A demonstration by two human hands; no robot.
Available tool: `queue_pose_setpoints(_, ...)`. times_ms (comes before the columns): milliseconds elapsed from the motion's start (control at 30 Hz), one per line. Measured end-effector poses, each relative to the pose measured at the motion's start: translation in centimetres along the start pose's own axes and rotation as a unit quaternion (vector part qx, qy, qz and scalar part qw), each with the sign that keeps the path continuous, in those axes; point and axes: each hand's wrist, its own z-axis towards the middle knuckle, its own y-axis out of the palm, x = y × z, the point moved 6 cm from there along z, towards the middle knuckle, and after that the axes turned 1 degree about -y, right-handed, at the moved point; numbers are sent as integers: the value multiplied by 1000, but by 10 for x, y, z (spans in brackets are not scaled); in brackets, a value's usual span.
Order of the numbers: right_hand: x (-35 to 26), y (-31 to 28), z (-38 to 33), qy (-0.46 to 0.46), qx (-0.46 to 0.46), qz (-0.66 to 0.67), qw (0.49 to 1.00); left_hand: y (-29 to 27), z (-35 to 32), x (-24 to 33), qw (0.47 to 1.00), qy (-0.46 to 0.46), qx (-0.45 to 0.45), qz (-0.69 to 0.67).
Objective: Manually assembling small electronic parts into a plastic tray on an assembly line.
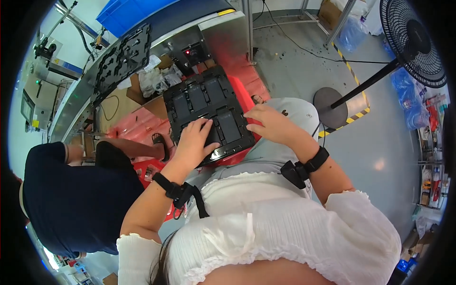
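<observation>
At the top right, a brown cardboard box (pixel 329 13) stood on the floor behind the metal frame legs. Near it lay a clear bluish plastic bag (pixel 353 33). At the far left, 1 small grey screen (pixel 26 108) sat on a machine, with a small yellow label (pixel 35 123) just below it. Colourful small packages (pixel 431 185) filled the shelves at the right edge.

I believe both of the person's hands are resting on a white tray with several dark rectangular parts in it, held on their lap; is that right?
Not quite: the tray is black, not white, as the head view shows. The rest holds: the left hand lies on the tray's near part, the right hand touches its right edge, and dark rectangular parts sit in it.
</observation>
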Motion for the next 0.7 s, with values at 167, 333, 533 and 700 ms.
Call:
queue_pose_setpoints(167,-2,-7,16,-7,38,44,998,5,4,-19,997,-41,-42,-56)
queue_pose_setpoints(333,-37,-27,66,-76,105,68,989,0,0,-25,997,-12,-18,-78)
queue_pose_setpoints(533,-79,-50,149,-227,258,-120,932,-6,-16,-28,976,-70,25,-203)
queue_pose_setpoints(700,-74,-44,204,-223,244,-342,880,3,-44,-57,902,-218,65,-366)
